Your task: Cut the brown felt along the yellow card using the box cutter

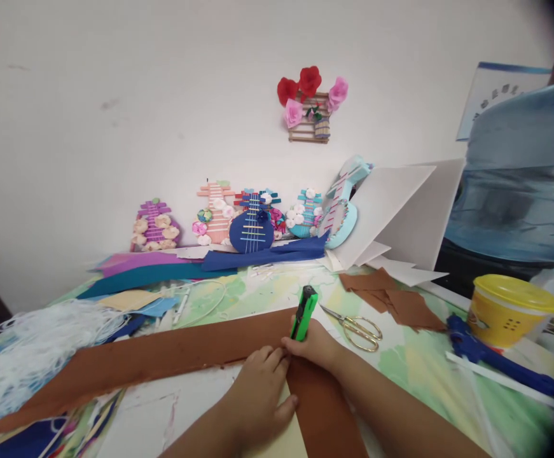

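My right hand (318, 343) is closed around a green utility knife (304, 312), which stands nearly upright over the brown sheet. Its blade is hidden by my fingers. A long brown strip (176, 348) runs leftward from there, and another brown strip (327, 407) comes down toward me, under my right forearm. Just left of the knife, my left hand (262, 391) lies flat with its fingers stretched out, pressing at the strip's edge and a pale yellow sheet (290, 439). A white board (147, 413) lies beneath.
Gold-handled scissors (362, 334) lie right of my hand. Brown scraps (394, 299), a blue glue gun (496, 359) and a yellow tub (510, 312) are farther right. Tangled white cord (52, 356) fills the left. Several craft instruments (252, 226) lean against the wall.
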Tool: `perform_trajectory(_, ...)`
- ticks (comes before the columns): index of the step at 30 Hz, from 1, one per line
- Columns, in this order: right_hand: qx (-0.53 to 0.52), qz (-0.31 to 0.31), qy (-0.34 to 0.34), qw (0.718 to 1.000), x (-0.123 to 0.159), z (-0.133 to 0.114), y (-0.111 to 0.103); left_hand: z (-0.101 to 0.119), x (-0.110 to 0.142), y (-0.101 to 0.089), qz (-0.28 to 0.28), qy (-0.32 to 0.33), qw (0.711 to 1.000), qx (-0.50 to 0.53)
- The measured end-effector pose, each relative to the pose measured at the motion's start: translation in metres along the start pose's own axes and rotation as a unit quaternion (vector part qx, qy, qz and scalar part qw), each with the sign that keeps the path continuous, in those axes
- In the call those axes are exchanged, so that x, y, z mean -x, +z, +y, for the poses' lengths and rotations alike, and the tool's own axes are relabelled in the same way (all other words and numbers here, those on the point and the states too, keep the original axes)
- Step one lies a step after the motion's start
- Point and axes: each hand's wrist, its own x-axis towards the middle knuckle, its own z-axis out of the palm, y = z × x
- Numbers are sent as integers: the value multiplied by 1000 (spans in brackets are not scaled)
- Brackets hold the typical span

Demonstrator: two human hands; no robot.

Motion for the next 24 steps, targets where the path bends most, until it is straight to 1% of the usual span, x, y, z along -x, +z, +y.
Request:
perform_trajectory(6,-4,7,4,1000,2,-1,-1,2,0,-4,-2,7,1000,-5)
perform_trajectory(16,-35,16,10,999,-1,3,-4,1,0,-2,-9,5,1000,-9)
perform_trajectory(24,-16,22,23,999,-1,4,0,0,1,-1,-3,11,1000,-4)
